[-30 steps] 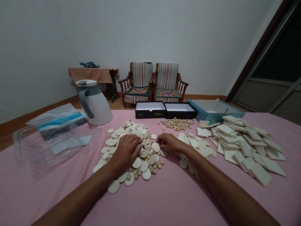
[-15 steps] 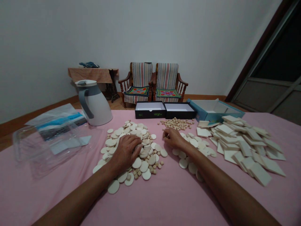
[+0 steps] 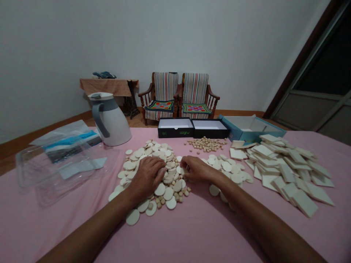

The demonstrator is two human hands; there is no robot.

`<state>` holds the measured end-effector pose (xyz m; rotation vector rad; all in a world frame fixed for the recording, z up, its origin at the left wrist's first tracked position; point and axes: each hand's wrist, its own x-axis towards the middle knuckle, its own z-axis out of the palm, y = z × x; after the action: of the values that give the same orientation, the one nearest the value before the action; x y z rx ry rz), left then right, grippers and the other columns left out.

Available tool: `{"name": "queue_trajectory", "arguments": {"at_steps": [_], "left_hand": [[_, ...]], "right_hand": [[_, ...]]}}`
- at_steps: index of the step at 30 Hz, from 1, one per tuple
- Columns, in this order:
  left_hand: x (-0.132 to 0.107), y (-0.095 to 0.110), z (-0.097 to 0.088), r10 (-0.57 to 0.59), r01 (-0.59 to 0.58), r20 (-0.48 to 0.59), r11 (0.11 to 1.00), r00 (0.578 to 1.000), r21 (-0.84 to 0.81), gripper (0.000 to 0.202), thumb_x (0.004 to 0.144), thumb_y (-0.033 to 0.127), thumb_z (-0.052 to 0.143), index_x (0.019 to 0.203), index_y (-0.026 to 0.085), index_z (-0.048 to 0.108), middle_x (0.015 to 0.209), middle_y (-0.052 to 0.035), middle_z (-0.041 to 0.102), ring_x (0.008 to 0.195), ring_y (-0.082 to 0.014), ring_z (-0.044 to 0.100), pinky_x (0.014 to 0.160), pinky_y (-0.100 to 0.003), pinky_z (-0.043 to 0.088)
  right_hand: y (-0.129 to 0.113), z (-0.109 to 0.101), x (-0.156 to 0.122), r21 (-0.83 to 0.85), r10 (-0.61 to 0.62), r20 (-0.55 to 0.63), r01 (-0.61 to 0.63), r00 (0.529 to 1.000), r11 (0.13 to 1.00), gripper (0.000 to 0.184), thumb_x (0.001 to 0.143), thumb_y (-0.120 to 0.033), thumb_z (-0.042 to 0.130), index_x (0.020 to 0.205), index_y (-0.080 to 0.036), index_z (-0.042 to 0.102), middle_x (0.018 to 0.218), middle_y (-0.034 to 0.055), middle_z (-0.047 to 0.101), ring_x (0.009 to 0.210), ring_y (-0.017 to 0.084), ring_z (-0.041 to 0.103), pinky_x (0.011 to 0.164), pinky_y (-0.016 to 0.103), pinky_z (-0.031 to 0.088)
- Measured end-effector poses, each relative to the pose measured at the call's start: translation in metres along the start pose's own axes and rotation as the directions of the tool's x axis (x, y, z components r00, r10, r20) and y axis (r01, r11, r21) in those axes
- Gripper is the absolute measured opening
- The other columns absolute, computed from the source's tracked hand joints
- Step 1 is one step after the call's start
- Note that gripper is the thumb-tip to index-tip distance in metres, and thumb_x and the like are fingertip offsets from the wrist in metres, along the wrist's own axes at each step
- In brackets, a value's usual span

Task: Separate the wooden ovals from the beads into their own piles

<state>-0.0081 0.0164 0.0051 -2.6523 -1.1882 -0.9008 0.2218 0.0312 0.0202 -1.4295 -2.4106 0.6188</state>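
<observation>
My left hand (image 3: 148,175) lies on a mixed pile of pale round wooden discs (image 3: 132,217) and small wooden cubes (image 3: 162,201), its fingers stretched over the discs. At the right edge of that pile is my right hand (image 3: 196,170), fingers bent and drawn together, touching the discs there; what is between the fingertips is hidden. A second group of discs (image 3: 226,166) lies beyond and under my right wrist. Further back sits a heap of small wooden cubes (image 3: 208,144) by themselves.
Square wooden tiles (image 3: 286,171) are heaped at the right. Behind stand two open black boxes (image 3: 175,132) (image 3: 211,133) and a blue box (image 3: 246,136). At the left are a white jug (image 3: 116,124), clear plastic trays (image 3: 55,164) and a blue-and-black package (image 3: 71,144) on the pink cloth (image 3: 175,237).
My right hand has moved left, from near the small cube heap to the right edge of the mixed pile. A loose cube now shows near the cube heap. My left hand has stayed put.
</observation>
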Motion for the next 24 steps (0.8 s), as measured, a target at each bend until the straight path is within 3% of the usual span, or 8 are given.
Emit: {"name": "queue_trajectory", "arguments": {"at_steps": [7, 11, 17, 24], "left_hand": [[0.0, 0.001, -0.002, -0.006, 0.006, 0.018, 1.0, 1.0, 0.011, 0.02, 0.092, 0.025, 0.046, 0.099, 0.018, 0.064, 0.105, -0.0077, 0.067, 0.103, -0.0231, 0.057, 0.093, -0.045, 0.039], [0.0, 0.001, -0.003, -0.006, 0.006, 0.018, 1.0, 1.0, 0.008, 0.021, 0.092, 0.025, 0.045, 0.099, 0.019, 0.065, 0.105, -0.0074, 0.068, 0.104, -0.0228, 0.058, 0.094, -0.045, 0.038], [0.001, -0.001, -0.003, -0.017, 0.016, 0.072, 1.0, 0.997, 0.021, 0.025, 0.094, 0.027, 0.043, 0.102, 0.022, 0.066, 0.109, -0.0054, 0.07, 0.109, -0.023, 0.059, 0.1, -0.05, 0.031], [0.011, -0.006, -0.008, -0.035, 0.035, 0.042, 0.999, 0.998, 0.01, 0.028, 0.094, 0.032, 0.043, 0.094, 0.021, 0.069, 0.105, -0.0063, 0.071, 0.102, -0.0227, 0.063, 0.099, -0.049, 0.036]], "right_hand": [[-0.009, 0.003, -0.003, -0.144, -0.006, -0.09, -0.007, 0.996, 0.99, 0.021, 0.071, -0.017, 0.056, 0.092, -0.018, 0.054, 0.091, 0.0068, 0.058, 0.08, 0.017, 0.051, 0.066, 0.026, 0.034], [0.004, -0.019, -0.021, -0.168, 0.01, -0.157, -0.037, 0.988, 0.985, 0.021, 0.07, -0.014, 0.055, 0.091, -0.017, 0.055, 0.091, 0.0068, 0.058, 0.08, 0.017, 0.051, 0.069, 0.027, 0.035], [0.041, -0.054, -0.074, -0.27, 0.106, -0.28, -0.184, 0.954, 0.945, 0.026, 0.068, -0.009, 0.055, 0.093, -0.017, 0.059, 0.094, 0.0087, 0.06, 0.089, 0.022, 0.053, 0.073, 0.029, 0.037], [0.048, -0.033, -0.1, -0.109, 0.086, -0.522, -0.167, 0.848, 0.98, 0.015, 0.081, -0.019, 0.049, 0.09, -0.019, 0.06, 0.087, 0.0055, 0.062, 0.081, 0.019, 0.057, 0.073, 0.03, 0.041]]}}
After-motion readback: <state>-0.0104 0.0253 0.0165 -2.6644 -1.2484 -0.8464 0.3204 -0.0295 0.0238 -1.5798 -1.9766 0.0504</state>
